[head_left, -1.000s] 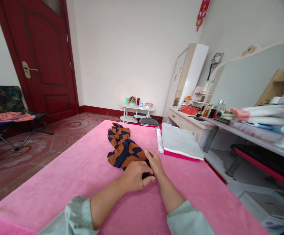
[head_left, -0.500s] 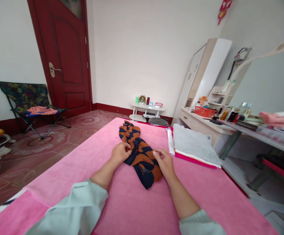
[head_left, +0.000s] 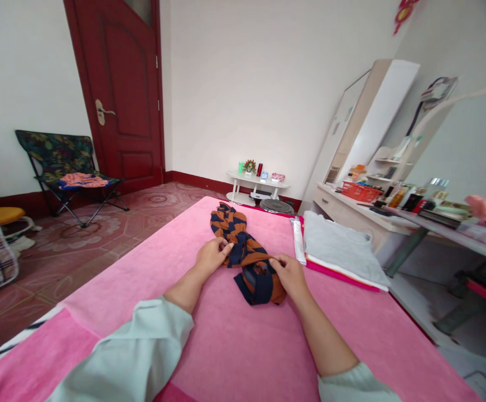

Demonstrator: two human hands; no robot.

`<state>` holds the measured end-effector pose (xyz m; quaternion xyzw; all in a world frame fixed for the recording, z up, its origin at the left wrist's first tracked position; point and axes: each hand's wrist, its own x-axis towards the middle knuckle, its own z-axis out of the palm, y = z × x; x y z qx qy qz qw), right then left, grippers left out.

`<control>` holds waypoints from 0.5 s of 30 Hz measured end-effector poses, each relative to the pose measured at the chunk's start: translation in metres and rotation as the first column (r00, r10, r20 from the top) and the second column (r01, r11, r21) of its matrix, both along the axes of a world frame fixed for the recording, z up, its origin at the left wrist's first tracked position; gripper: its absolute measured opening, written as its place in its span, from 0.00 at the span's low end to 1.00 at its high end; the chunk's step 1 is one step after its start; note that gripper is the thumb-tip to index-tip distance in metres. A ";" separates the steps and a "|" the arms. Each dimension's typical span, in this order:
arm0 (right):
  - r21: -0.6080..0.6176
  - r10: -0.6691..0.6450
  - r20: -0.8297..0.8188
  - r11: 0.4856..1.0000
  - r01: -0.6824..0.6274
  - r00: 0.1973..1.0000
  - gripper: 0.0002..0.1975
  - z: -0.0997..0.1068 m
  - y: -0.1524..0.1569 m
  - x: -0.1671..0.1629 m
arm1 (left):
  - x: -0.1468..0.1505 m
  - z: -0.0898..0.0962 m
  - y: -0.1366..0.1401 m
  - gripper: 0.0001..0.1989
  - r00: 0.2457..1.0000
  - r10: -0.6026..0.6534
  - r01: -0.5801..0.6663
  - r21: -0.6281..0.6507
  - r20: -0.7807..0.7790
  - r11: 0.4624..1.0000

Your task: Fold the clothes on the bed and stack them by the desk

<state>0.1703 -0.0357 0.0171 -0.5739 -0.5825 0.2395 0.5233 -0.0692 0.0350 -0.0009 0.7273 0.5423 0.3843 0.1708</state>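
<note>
A crumpled piece of clothing (head_left: 243,245), patterned in dark navy and rust brown, lies on the pink bedspread (head_left: 230,346). Its exact kind I cannot make out. My left hand (head_left: 213,254) pinches its left edge around the middle. On the opposite side my right hand (head_left: 289,273) has thumb and fingers closed on a brown fold, drawn slightly taut between the two hands. The near end of the garment is bunched over, and a dark, sheer-looking patch shows inside the fold.
A folded stack with a grey garment (head_left: 338,248) on top sits to the right. Beyond it stand a dressing table with a red basket (head_left: 360,191) and bottles. A folding chair (head_left: 75,173) holds clothing at left. A low white table (head_left: 255,180) stands by the far wall.
Both hands have pulled a brown fold of the garment across between them, and its near end has been drawn up and bunched. The whole view has shifted slightly.
</note>
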 end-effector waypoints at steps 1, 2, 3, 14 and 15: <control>-0.003 -0.052 -0.146 0.999 0.052 0.988 0.08 -0.001 0.002 0.005 | 0.001 0.001 -0.002 0.17 0.999 -0.035 0.035 0.004 0.007 0.999; -0.012 -0.092 -0.264 0.996 0.092 0.960 0.08 -0.003 0.004 0.009 | 0.003 0.001 -0.004 0.19 0.997 -0.078 0.077 0.010 0.017 0.997; -0.026 -0.121 -0.347 0.993 0.119 0.930 0.09 -0.004 0.006 0.013 | 0.005 0.001 -0.005 0.19 0.992 -0.127 0.126 0.019 0.030 0.992; -0.183 -0.062 -0.624 0.981 -0.069 0.779 0.08 -0.010 0.010 0.005 | 0.016 -0.002 -0.015 0.34 0.842 -0.520 0.508 0.116 0.145 0.854; -0.187 -0.057 -0.648 0.979 -0.086 0.759 0.08 -0.008 0.009 0.004 | 0.018 -0.001 -0.015 0.27 0.800 -0.522 0.525 0.076 0.295 0.848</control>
